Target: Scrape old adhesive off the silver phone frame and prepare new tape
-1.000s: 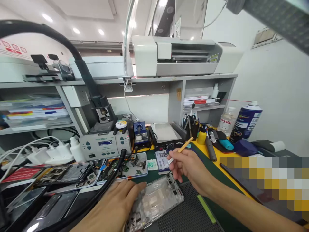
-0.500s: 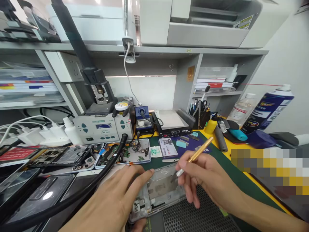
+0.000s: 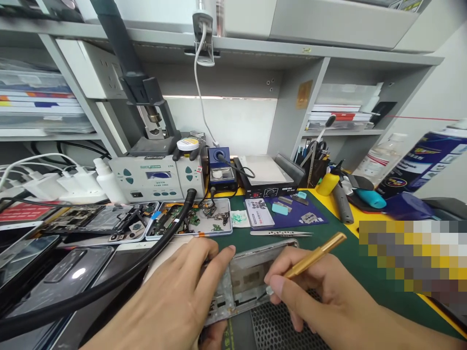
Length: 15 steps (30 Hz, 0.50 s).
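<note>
Phone frame (image 3: 251, 277) partly out of sight behind left hand (image 3: 180, 287)

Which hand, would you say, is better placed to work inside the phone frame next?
Probably the right hand: it grips the gold-handled tool, whose tip points into the phone frame, while the left hand is occupied holding the frame's left end.

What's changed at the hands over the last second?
The right hand brought the gold-handled tool from past the phone frame to over it, tip by the near edge; the view tilted down. Nothing was let go. The left hand still holds the frame; tweezers stayed put.
</note>
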Each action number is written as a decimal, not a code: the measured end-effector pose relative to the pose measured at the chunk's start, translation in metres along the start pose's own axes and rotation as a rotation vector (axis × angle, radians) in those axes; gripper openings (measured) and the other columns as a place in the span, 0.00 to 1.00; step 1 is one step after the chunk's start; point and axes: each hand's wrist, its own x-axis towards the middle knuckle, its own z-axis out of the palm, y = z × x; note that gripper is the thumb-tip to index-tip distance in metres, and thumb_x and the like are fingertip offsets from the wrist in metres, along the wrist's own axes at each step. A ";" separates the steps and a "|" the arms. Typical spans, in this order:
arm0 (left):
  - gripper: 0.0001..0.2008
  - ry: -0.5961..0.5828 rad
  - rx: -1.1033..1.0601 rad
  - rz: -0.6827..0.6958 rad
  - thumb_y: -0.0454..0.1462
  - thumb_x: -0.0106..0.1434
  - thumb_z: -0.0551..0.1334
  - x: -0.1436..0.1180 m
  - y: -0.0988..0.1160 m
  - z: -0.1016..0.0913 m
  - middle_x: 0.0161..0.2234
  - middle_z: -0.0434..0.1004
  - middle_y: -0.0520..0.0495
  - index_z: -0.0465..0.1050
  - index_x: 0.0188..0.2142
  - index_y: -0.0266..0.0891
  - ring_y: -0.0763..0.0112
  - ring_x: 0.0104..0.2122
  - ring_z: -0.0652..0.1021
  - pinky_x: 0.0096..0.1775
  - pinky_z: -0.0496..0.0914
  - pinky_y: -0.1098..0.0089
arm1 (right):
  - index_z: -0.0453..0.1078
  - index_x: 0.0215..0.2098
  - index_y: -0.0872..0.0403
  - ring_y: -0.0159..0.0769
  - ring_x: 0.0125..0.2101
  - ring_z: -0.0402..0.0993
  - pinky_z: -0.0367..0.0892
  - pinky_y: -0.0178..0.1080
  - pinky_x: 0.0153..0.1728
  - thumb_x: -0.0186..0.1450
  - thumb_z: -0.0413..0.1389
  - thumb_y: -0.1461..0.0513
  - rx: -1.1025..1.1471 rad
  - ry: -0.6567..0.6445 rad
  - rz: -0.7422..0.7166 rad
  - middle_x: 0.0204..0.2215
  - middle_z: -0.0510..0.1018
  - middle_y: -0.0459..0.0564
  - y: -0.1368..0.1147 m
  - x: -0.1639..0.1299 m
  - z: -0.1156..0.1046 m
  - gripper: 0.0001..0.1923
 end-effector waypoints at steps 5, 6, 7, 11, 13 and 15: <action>0.43 0.005 0.033 0.036 0.30 0.48 0.66 0.003 0.001 0.002 0.50 0.69 0.43 0.56 0.64 0.39 0.55 0.46 0.76 0.45 0.76 0.60 | 0.68 0.35 0.52 0.29 0.21 0.60 0.54 0.33 0.21 0.74 0.51 0.50 -0.088 -0.027 -0.010 0.22 0.63 0.39 -0.001 0.003 0.000 0.16; 0.42 0.004 0.042 0.049 0.30 0.50 0.65 0.002 0.000 0.003 0.50 0.70 0.42 0.56 0.64 0.39 0.54 0.46 0.76 0.44 0.76 0.59 | 0.67 0.35 0.52 0.29 0.21 0.59 0.54 0.33 0.21 0.74 0.50 0.51 -0.090 -0.025 -0.014 0.21 0.62 0.39 -0.001 0.003 0.000 0.15; 0.40 0.003 0.047 0.065 0.30 0.51 0.64 0.001 -0.001 0.004 0.50 0.70 0.41 0.56 0.64 0.40 0.53 0.46 0.77 0.44 0.77 0.58 | 0.67 0.35 0.51 0.29 0.21 0.59 0.54 0.33 0.21 0.74 0.50 0.51 -0.089 -0.022 -0.016 0.21 0.62 0.39 -0.001 0.002 0.001 0.15; 0.36 0.000 0.043 0.117 0.30 0.53 0.59 -0.002 -0.005 0.004 0.52 0.72 0.40 0.56 0.63 0.41 0.51 0.46 0.78 0.42 0.76 0.55 | 0.68 0.36 0.51 0.30 0.21 0.60 0.55 0.33 0.21 0.73 0.51 0.53 -0.104 -0.033 -0.012 0.21 0.63 0.39 -0.005 0.001 0.003 0.12; 0.36 0.007 0.047 0.108 0.30 0.54 0.57 -0.002 -0.005 0.002 0.52 0.73 0.39 0.56 0.63 0.40 0.51 0.47 0.78 0.44 0.75 0.55 | 0.69 0.35 0.52 0.32 0.21 0.62 0.55 0.33 0.20 0.71 0.52 0.52 -0.153 -0.034 -0.026 0.22 0.66 0.42 -0.009 0.001 0.004 0.13; 0.35 -0.008 0.058 0.102 0.30 0.55 0.57 -0.003 -0.004 0.001 0.51 0.73 0.39 0.55 0.63 0.39 0.51 0.47 0.78 0.45 0.75 0.54 | 0.70 0.35 0.52 0.34 0.23 0.65 0.56 0.34 0.19 0.71 0.51 0.52 -0.206 -0.021 -0.046 0.24 0.69 0.46 -0.011 0.003 0.004 0.14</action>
